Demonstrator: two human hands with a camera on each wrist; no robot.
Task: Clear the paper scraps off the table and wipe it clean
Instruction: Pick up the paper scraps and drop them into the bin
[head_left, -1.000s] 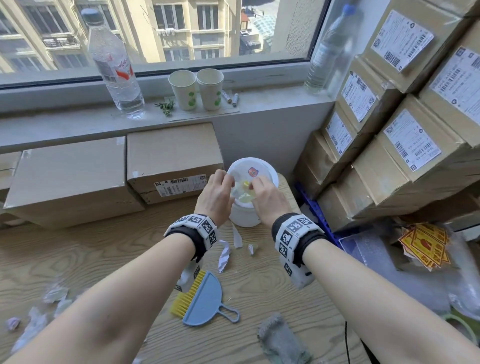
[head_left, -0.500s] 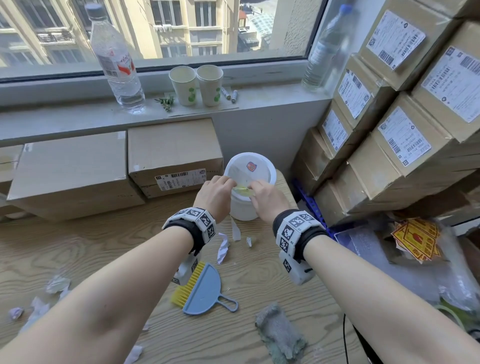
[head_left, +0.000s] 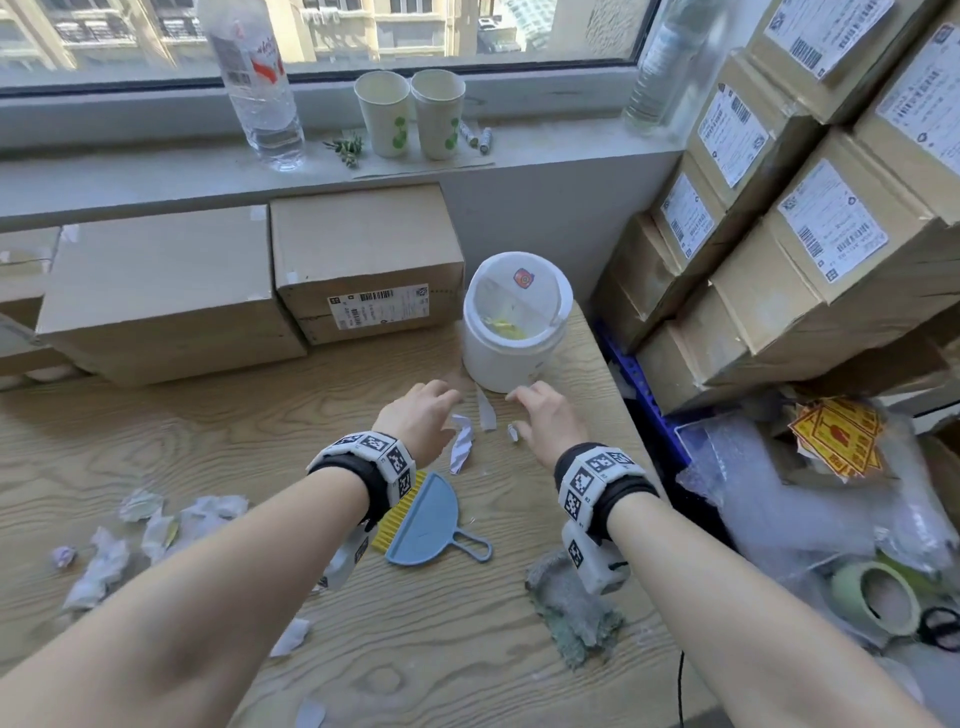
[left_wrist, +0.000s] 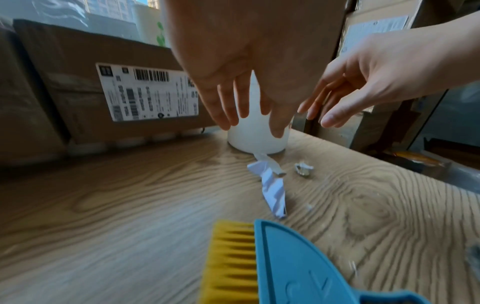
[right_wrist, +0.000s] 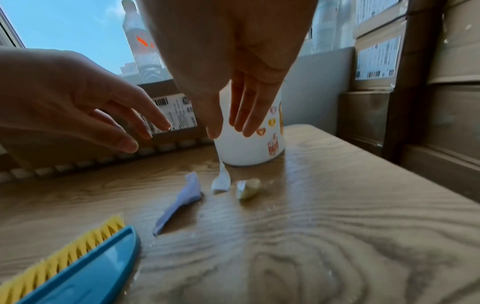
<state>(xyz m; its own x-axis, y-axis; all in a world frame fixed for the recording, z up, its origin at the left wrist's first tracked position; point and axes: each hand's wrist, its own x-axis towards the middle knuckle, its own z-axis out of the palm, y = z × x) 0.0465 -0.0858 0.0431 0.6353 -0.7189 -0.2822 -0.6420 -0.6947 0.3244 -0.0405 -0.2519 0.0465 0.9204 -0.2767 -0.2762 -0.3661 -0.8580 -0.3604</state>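
near edge: grey-green fuzzy rag (head_left: 574, 613), frayed, lying flat, partly under the right wrist camera; blue plastic half-moon brush (head_left: 423, 519) with yellow bristles, flat on the wood-grain table (head_left: 208, 441); crumpled white paper scraps (head_left: 171, 525) piled at left, creased, one lilac bit beside them; both hands empty, fingers straight and spread, off the surface: left hand (head_left: 415, 421), right hand (head_left: 545, 423); between them a twisted white strip (head_left: 461, 441), a thin sliver and a tiny wad (head_left: 513, 432); behind, white cylindrical bin (head_left: 511, 332), stickered, yellow scrap inside, contents otherwise hard to make out; cardboard boxes (head_left: 363, 260) behind.
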